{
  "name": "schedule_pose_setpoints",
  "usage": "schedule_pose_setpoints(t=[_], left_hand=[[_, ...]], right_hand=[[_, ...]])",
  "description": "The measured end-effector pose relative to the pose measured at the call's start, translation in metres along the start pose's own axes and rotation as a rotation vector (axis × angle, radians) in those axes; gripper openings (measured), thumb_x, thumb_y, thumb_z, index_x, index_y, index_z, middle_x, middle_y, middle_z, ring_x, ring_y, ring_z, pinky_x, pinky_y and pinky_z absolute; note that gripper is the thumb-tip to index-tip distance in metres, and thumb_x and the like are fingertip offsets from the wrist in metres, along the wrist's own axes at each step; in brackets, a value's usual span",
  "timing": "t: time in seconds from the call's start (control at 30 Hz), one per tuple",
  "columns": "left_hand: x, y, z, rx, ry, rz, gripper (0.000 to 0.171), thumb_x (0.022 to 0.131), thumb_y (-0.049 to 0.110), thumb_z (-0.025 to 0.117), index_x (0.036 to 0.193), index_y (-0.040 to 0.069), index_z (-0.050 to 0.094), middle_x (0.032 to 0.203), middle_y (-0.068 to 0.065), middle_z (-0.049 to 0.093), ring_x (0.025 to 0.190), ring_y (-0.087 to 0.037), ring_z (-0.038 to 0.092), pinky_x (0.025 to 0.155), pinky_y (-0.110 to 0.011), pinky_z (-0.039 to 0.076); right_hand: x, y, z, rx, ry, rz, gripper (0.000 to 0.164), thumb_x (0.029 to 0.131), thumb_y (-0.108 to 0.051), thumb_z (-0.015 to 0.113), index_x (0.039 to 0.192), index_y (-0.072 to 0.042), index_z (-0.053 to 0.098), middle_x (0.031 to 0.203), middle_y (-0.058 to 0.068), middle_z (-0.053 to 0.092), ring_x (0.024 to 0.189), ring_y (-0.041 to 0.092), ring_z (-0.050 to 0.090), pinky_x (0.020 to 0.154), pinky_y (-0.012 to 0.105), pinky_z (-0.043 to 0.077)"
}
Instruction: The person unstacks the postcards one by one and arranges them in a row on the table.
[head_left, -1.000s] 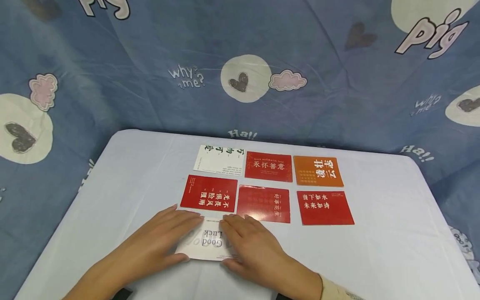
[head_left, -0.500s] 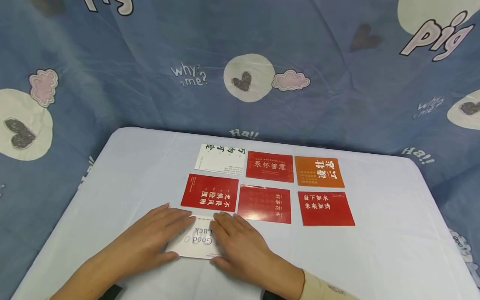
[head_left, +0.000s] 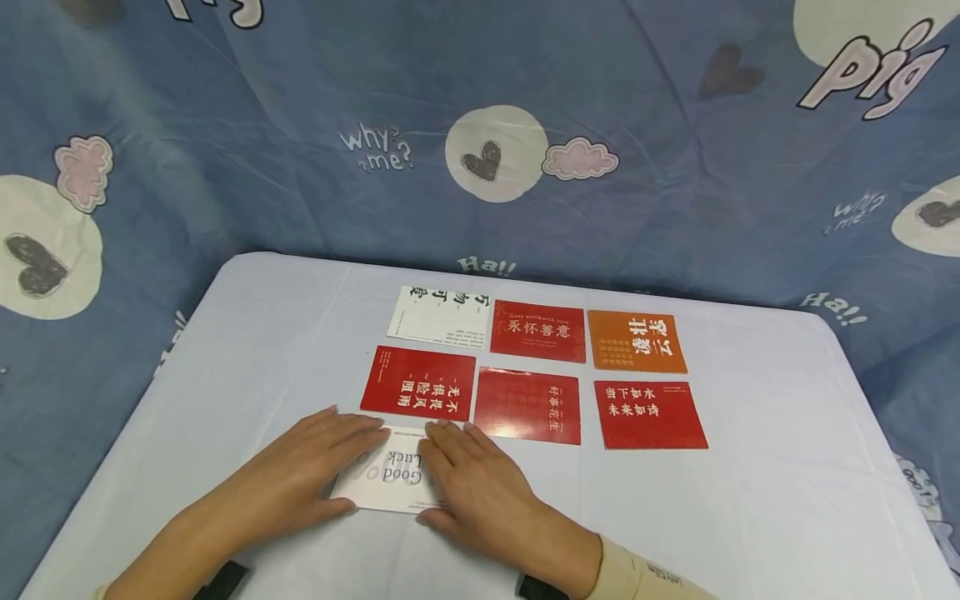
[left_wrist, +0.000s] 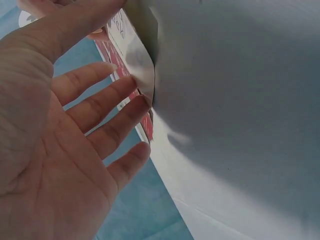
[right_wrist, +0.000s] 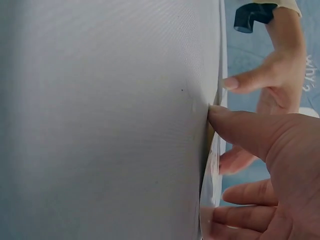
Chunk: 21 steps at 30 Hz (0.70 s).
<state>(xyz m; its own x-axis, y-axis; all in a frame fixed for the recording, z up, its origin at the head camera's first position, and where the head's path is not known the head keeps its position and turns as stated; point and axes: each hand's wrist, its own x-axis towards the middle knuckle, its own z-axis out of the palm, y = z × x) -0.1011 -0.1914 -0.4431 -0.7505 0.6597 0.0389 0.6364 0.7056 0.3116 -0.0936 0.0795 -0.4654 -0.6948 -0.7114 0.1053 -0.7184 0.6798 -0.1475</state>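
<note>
A white card with "Good Luck" print (head_left: 403, 477) lies at the near middle of the table, between my two hands. My left hand (head_left: 311, 467) is at its left side, fingertips by the far left corner and thumb by the near left corner. In the left wrist view its fingers (left_wrist: 117, 122) are spread and nearly straight against the card's edge. My right hand (head_left: 483, 500) covers the card's right end, thumb at the near edge. The right wrist view shows the thumb (right_wrist: 235, 125) touching this edge, its other fingers extended.
Beyond the hands, several cards lie in two rows: a white one (head_left: 435, 325), red ones (head_left: 536, 350) (head_left: 420, 375) (head_left: 517, 392) (head_left: 637, 429) and an orange one (head_left: 615, 350). A white cloth covers the table (head_left: 780, 492). Behind hangs a blue printed curtain (head_left: 300, 167).
Both hands and the "Good Luck" card have slid a little to the left, mostly between the two earlier moments. The other cards lie where they were.
</note>
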Motion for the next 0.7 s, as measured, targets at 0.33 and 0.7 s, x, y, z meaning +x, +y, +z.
schedule_pose_setpoints(t=[0.33, 0.7], left_hand=[[-0.001, -0.001, 0.003, 0.006, -0.013, -0.015, 0.085, 0.069, 0.023, 0.098, 0.144, 0.005, 0.061, 0.143, -0.007, 0.061, 0.131, -0.029, 0.056, 0.116, -0.055, 0.036], [-0.002, -0.003, -0.006, 0.013, 0.08, -0.046, 0.079, 0.074, 0.032, 0.094, 0.143, 0.009, 0.063, 0.142, -0.003, 0.062, 0.131, -0.028, 0.057, 0.116, -0.053, 0.037]], right_hand=[[0.0, 0.0, 0.002, -0.004, -0.007, 0.003, 0.077, 0.083, -0.053, 0.085, 0.14, -0.009, 0.059, 0.147, 0.01, 0.059, 0.14, 0.023, 0.052, 0.119, 0.042, 0.039], [-0.014, 0.009, -0.017, 0.122, 0.002, 0.068, 0.08, 0.087, -0.052, 0.082, 0.147, -0.006, 0.057, 0.151, 0.009, 0.056, 0.142, 0.025, 0.05, 0.119, 0.041, 0.038]])
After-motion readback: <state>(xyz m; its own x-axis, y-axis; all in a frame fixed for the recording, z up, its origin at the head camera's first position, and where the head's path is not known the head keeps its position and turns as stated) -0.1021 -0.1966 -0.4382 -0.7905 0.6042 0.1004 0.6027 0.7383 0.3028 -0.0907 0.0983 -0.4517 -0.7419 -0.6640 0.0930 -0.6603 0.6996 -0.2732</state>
